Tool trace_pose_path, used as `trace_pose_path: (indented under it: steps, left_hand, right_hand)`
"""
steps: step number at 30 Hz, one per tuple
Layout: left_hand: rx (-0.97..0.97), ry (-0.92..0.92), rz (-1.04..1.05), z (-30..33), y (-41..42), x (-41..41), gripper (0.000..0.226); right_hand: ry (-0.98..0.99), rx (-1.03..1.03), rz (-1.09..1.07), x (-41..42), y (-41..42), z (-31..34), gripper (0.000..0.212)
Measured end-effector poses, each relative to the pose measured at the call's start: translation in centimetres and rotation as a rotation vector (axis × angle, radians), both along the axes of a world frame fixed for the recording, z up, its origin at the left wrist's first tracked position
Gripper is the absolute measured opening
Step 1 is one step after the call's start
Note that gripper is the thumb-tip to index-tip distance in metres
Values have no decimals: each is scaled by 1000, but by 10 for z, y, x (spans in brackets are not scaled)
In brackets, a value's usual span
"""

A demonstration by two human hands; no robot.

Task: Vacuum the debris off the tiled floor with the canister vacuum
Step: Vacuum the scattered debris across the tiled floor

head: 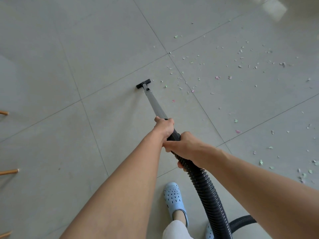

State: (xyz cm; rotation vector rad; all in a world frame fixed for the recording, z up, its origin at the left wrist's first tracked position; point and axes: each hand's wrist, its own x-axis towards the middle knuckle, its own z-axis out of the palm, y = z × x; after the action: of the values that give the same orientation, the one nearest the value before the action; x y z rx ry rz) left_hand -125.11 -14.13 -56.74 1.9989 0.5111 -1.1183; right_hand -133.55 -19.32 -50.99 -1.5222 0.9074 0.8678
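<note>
**Both hands on the vacuum wand, nozzle beside the scraps**

The left hand wraps the grey metal wand; the right hand clamps the black ribbed hose just nearer. The small black floor nozzle rests on the pale grey tiled floor. Pastel paper debris lies scattered right of it, far and near.

Single head cam, wide-angle, looks fwd and steeply down over both arms at nearby tiled floor.
</note>
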Motion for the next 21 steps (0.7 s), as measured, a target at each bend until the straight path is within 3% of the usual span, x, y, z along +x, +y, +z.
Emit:
trace_pose_path:
  steps: [21]
  left_hand:
    - [29, 14, -68, 30, -17, -69, 47]
  right_hand:
    - [31, -13, 80, -66, -30, 25, 19]
